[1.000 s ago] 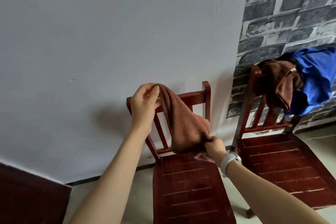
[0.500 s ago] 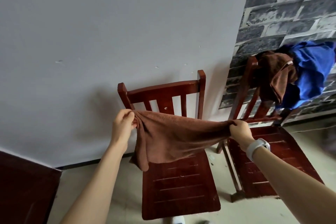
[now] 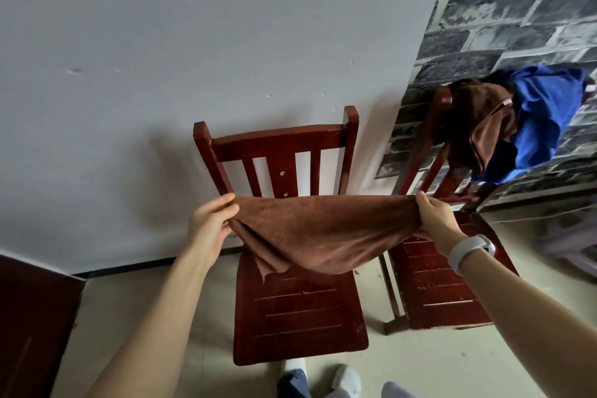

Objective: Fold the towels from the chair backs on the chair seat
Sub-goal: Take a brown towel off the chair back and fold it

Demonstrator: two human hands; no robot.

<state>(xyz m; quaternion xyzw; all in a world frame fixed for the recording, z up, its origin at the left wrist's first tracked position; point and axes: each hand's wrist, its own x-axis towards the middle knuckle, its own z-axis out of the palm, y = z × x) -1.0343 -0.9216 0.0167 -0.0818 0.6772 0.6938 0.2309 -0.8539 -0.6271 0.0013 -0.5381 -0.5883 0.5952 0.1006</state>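
Observation:
A brown towel [image 3: 323, 229] hangs stretched between my two hands above the seat of the red wooden chair [image 3: 300, 310] in front of me. My left hand [image 3: 210, 223] pinches its left corner. Its right corner is gripped by my right hand [image 3: 436, 220], which wears a white wristband. The towel sags in the middle, and a loose flap droops onto the seat at the left. A second chair [image 3: 442, 287] stands to the right, with another brown towel [image 3: 481, 123] and a blue towel [image 3: 542, 116] draped over its back.
Both chairs stand against a grey wall; brick-pattern wallpaper [image 3: 517, 10] covers the right part. A dark red wooden panel [image 3: 32, 317] is at the lower left. My feet [image 3: 323, 378] show on the pale floor below the front chair.
The towel came off the front chair's back and my hands drew apart, spreading it wide above the seat. The view has tipped further down and now shows my feet.

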